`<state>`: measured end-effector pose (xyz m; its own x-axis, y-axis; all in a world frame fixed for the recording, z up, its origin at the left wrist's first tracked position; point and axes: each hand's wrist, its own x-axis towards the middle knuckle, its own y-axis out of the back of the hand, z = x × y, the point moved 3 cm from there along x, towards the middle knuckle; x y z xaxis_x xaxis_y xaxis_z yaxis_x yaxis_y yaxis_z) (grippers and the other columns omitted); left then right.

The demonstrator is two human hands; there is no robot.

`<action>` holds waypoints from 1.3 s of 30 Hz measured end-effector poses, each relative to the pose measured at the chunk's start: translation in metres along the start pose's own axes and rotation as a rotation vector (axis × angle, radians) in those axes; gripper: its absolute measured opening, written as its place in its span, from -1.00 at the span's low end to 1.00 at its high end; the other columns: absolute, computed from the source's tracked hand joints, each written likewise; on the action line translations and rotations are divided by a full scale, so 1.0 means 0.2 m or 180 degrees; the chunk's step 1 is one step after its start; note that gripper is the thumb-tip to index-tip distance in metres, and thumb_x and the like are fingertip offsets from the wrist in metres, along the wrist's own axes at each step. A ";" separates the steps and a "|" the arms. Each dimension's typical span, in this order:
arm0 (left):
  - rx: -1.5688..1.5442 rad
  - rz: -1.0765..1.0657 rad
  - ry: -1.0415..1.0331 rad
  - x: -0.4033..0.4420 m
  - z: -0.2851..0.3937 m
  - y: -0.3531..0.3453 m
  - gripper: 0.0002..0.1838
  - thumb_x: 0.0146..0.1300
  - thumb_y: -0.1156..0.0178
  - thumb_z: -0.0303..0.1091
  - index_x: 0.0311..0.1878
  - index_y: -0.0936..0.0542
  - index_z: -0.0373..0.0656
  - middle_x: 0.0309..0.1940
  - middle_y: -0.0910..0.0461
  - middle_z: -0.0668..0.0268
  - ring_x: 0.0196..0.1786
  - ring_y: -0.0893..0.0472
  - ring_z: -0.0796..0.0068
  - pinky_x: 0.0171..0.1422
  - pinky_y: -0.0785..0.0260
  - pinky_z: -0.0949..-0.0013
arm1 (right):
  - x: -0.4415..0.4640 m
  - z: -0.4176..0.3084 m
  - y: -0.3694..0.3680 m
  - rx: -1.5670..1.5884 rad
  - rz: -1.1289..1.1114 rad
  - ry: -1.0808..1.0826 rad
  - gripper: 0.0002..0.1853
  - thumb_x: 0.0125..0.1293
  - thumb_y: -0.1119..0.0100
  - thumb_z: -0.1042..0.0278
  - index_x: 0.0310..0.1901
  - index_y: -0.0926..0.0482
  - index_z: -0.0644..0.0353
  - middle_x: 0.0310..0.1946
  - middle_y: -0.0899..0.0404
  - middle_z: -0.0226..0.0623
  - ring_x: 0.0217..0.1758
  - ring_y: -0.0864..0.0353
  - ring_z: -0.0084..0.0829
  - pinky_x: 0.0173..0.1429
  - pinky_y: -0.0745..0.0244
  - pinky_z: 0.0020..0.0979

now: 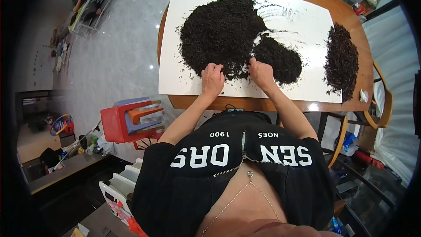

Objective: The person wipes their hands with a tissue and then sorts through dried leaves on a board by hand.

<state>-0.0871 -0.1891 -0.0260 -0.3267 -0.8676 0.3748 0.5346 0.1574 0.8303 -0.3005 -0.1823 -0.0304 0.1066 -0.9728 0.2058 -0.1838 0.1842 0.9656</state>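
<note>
Large dark shred pile (pixel 221 28), upper centre. Left hand (pixel 212 80) at its near edge, fingers bent, grip unclear. Right hand (pixel 262 73) beside the small pile (pixel 278 59), thumb and forefinger pressed together, contents unreadable. Pale board (pixel 175 85) on worktop (pixel 362 48) likely makes strays easy to spot.

Bright indoor light glints off the white board (pixel 307 83) and tiled floor (pixel 131 39); the wide view bows outward, its corners dark, its outer edges smeared and soft.
</note>
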 end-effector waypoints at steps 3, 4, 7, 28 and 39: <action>0.0101 0.0006 0.0072 0.01 0.02 0.02 -0.67 0.11 -0.25 -0.43 -0.01 -0.58 -0.16 -0.16 -0.47 0.17 -0.15 -0.49 0.15 -0.02 -0.28 0.20 | 0.02 0.02 0.04 -0.0037 0.0051 -0.0092 -0.78 0.33 -0.15 0.17 -0.27 -0.45 0.16 -0.57 -0.64 -0.20 -0.58 -0.61 -0.12 -0.53 -0.41 -0.19; 0.0238 0.0001 0.0151 0.01 0.04 0.03 -0.68 0.11 -0.25 -0.44 -0.01 -0.58 -0.16 -0.15 -0.47 0.16 -0.15 -0.49 0.15 -0.01 -0.28 0.20 | 0.02 0.02 0.07 -0.0022 0.0082 -0.0137 -0.78 0.34 -0.14 0.17 -0.28 -0.46 0.16 -0.58 -0.63 -0.20 -0.59 -0.61 -0.11 -0.54 -0.40 -0.18; 0.0508 -0.0029 0.0313 0.00 0.06 0.06 -0.69 0.13 -0.24 -0.44 -0.01 -0.58 -0.17 -0.14 -0.47 0.16 -0.15 -0.50 0.14 -0.01 -0.29 0.20 | 0.01 0.03 0.12 0.0013 0.0128 -0.0235 -0.78 0.36 -0.12 0.18 -0.29 -0.48 0.15 -0.60 -0.63 -0.20 -0.60 -0.60 -0.10 -0.55 -0.39 -0.15; -0.0133 0.2218 -0.2738 0.52 0.59 2.09 -0.63 0.39 0.09 -0.25 -0.14 -0.57 -0.39 -0.28 -0.60 0.05 -0.42 -0.48 0.35 -0.18 -0.45 0.30 | -0.16 -0.10 2.15 0.3225 0.3202 0.1637 -0.63 0.49 0.16 0.22 0.27 -0.28 0.06 -0.61 -0.29 -0.56 -0.63 -0.08 -0.65 -0.58 -0.11 -0.54; -0.0608 0.3272 -0.2759 0.34 0.83 2.35 -0.26 0.52 0.33 0.18 0.55 0.07 -0.14 0.47 -0.21 0.20 -0.24 -0.40 0.63 -0.24 -0.31 0.60 | -0.40 -0.18 2.71 0.0190 0.4415 0.3853 -0.38 0.36 -0.05 -0.07 0.28 -0.32 0.20 -0.17 -0.54 -0.07 -0.27 -0.47 -0.52 -0.43 -0.41 -0.58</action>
<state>0.0126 -0.0963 0.4588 -0.0615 0.1855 0.9807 0.9073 0.4198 -0.0225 -0.3739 0.0011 0.4814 0.4216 0.4826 0.7676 -0.7695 0.6383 0.0214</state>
